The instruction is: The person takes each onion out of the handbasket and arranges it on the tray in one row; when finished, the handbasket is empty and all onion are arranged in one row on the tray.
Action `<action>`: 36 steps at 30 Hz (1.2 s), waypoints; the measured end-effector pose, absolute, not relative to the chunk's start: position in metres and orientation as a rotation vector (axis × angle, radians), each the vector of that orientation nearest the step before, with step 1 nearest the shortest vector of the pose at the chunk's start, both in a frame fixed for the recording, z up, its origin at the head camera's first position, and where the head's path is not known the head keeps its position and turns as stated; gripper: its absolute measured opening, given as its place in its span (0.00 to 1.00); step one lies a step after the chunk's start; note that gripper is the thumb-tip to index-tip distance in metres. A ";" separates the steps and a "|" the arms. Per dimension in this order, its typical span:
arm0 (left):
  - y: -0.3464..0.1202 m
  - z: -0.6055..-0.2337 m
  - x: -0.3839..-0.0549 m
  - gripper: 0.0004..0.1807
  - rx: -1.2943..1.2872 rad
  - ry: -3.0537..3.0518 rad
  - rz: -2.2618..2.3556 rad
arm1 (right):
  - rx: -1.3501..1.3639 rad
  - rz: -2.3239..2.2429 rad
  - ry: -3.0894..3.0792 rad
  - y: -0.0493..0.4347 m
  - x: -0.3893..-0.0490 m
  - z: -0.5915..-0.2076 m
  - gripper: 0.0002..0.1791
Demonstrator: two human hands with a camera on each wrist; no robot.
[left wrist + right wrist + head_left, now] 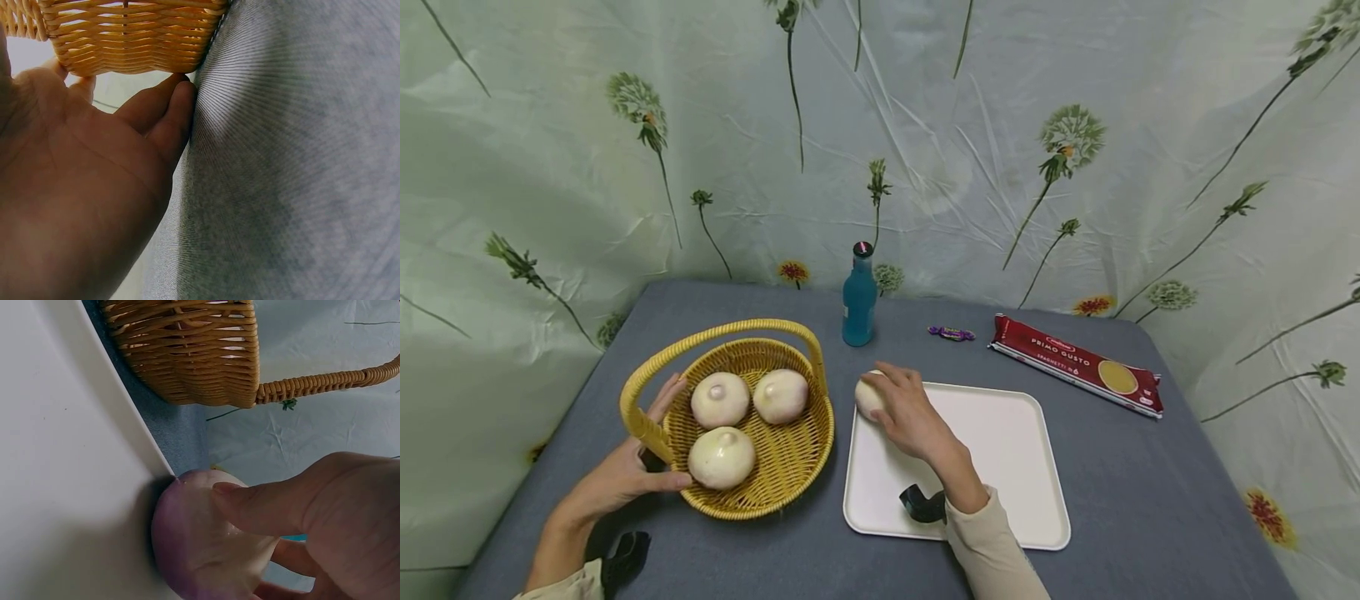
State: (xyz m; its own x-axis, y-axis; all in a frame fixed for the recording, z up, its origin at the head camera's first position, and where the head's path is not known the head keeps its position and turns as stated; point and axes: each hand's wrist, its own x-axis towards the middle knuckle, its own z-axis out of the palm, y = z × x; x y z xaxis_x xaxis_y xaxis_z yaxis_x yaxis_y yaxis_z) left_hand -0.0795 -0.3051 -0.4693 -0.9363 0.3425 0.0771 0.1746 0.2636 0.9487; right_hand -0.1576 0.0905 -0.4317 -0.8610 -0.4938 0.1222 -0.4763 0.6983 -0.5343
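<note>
My right hand (910,414) grips a white and purple turnip (868,397) at the far left corner of a white tray (1000,467). The right wrist view shows the thumb lying across this turnip (200,544), low by the tray's rim; some fingers are hidden behind it. To the left, a yellow wicker basket (808,467) with an arched handle holds three pale turnips (721,458). My left hand (625,471) holds the basket's left side, thumb at the near rim and fingers farther back by the handle. In the left wrist view its fingertips touch the wicker wall (131,44).
A blue bottle (859,300) stands upright behind the gap between basket and tray. A small purple wrapped candy (951,334) lies beyond the tray. At the back right is a red spaghetti packet (1075,365). A flowered curtain (925,167) hangs behind the grey table (1150,500).
</note>
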 end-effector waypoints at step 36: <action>-0.307 -0.471 -0.080 0.66 0.526 2.378 1.754 | -0.811 -0.972 2.857 0.090 -0.153 -0.424 0.25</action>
